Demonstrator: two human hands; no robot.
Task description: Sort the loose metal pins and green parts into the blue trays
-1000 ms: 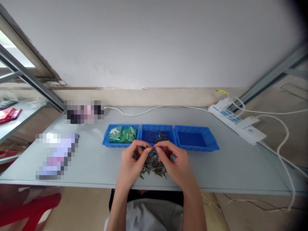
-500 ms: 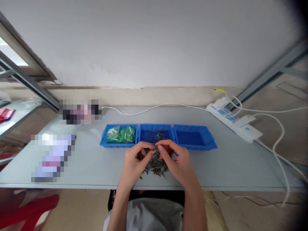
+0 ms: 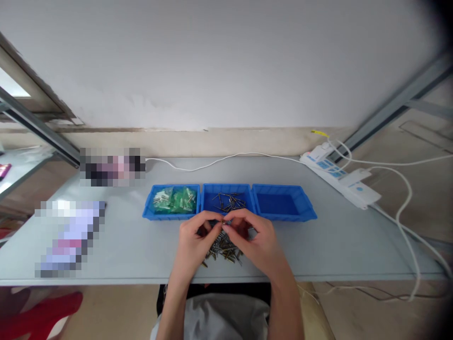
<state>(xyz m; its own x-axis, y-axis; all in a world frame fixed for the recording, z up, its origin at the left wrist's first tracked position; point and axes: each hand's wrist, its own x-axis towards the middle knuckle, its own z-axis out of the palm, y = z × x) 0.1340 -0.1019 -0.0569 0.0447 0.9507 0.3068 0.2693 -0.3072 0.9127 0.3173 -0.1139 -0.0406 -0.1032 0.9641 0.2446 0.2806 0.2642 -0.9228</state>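
Above a pile of slim metal pin-like parts (image 3: 223, 248), some silver and some brass-coloured, my left hand (image 3: 194, 240) and my right hand (image 3: 258, 238) meet fingertip to fingertip. Each is closed in a pinch on a small metal part (image 3: 223, 222) between them; its exact kind is too small to make out. Just beyond the hands stands the middle blue bin (image 3: 209, 197), with several similar dark metal parts (image 3: 231, 202) lying in it. The left blue bin (image 3: 170, 216) contains clear and green plastic bags (image 3: 180, 200) with metal pieces inside.
A right blue bin (image 3: 278, 203) stands in the same row. A white power strip (image 3: 339, 177) with plugs and cables lies at the table's right. On the left are two pixelated objects (image 3: 72, 236). A white cable (image 3: 212, 163) runs along the back, below the wall.
My fingertips have come closer together, and the right hand's fingers have shifted slightly left onto the small part. The whole view has moved a little.
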